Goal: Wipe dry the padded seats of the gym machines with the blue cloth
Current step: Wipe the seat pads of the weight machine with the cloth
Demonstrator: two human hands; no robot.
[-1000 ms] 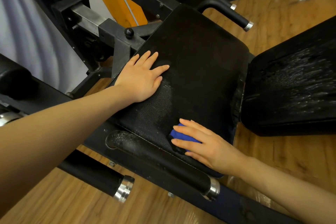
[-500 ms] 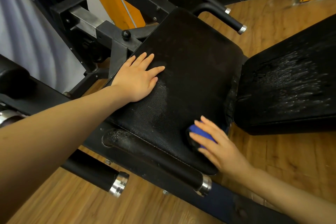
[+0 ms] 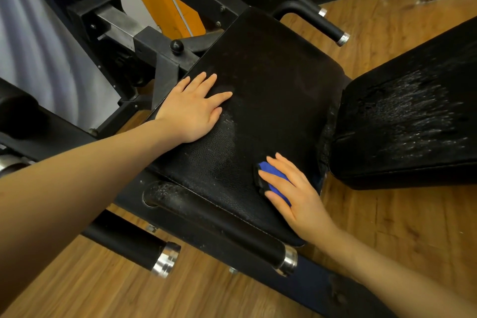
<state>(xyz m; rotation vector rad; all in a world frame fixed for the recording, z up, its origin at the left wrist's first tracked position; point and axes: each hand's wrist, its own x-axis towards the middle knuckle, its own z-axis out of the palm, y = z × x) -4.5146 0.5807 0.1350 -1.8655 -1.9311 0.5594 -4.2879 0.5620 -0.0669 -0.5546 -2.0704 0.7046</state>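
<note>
Blue cloth, soft and light, likely bunches easily, so flat palm pressure suits it; right hand presses it with straight fingers at the padded seat near-right corner, left hand rests flat on the seat's left edge

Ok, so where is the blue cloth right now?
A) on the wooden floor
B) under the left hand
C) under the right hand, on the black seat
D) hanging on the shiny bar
C: the blue cloth peeks out from under the right hand, whose straight fingers press it on the padded seat; the left hand lies flat with nothing under it.
</note>
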